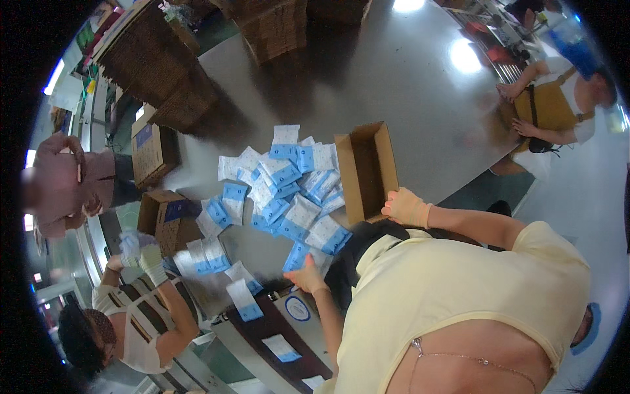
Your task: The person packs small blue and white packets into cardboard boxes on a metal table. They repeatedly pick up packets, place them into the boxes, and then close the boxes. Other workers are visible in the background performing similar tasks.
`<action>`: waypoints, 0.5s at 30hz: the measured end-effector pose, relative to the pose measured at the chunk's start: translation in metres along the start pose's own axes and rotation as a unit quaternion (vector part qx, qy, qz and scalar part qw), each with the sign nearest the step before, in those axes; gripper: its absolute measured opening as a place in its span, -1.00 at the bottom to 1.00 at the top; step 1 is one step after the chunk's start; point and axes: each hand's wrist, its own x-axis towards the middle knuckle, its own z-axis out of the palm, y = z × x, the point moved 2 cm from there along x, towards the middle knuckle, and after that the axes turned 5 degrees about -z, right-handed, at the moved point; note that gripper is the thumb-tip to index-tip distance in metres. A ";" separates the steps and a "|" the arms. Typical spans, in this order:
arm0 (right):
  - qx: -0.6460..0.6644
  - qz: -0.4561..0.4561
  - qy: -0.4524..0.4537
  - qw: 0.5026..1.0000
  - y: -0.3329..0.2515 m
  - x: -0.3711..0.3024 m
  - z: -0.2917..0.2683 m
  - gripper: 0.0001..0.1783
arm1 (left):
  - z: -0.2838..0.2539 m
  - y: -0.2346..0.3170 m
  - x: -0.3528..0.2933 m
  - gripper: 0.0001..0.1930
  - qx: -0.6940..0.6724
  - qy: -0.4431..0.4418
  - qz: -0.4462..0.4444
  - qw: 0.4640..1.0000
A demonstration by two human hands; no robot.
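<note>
A loose heap of white-and-blue packets lies on the metal table. At its near edge is my left hand, thumb and fingers apart, beside the lower end of one packet. Whether it touches that packet I cannot tell. My right hand, in a pale glove, is closed on the near right edge of an open brown cardboard box. The box stands right of the heap, and the part of its inside I can see is bare cardboard.
Tall stacks of flat cardboard stand at the far left. Two cartons sit along the left edge. Packets lie on a dark conveyor belt nearby. Co-workers are at the left and right; one gloved co-worker's hand is raised.
</note>
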 end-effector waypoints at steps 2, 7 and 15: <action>-0.004 -0.021 0.017 1.000 0.000 0.002 0.001 -0.83 | -0.003 0.022 -0.013 -0.19 0.083 0.039 -0.085 0.992; 0.007 0.003 0.030 1.000 0.001 0.000 0.005 -0.82 | 0.014 0.035 -0.027 -0.15 0.148 0.077 0.059 0.984; 0.011 -0.012 0.071 0.997 -0.001 0.003 0.006 -0.81 | -0.020 0.036 -0.036 0.04 -0.100 -0.067 0.303 0.945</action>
